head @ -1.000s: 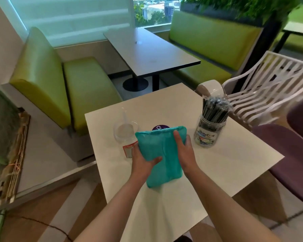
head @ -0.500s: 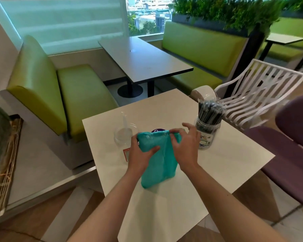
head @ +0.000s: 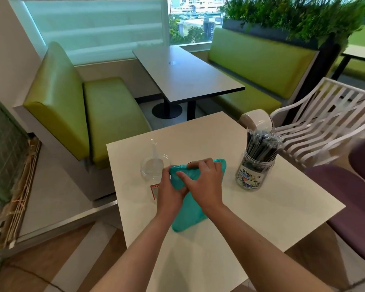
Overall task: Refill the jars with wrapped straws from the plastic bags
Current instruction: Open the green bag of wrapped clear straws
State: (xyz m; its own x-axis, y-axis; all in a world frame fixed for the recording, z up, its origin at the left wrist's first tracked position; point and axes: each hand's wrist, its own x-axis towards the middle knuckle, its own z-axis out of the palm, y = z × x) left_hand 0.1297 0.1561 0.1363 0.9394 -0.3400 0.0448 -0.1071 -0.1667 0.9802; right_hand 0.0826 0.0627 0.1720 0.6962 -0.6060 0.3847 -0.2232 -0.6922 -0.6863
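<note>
on the white square table point(head: 261, 218), between an empty clear plastic jar point(head: 154, 168) and a straw-filled jar point(head: 253, 173), lies a soft teal plastic bag point(head: 190, 216). left hand point(head: 169, 192) and right hand point(head: 204, 186) both pinch its bunched top. it looks light, limp and slippery; best held at the mouth.

White table point(head: 272, 209) with bag point(head: 188, 218), jars point(head: 254, 173).
</note>
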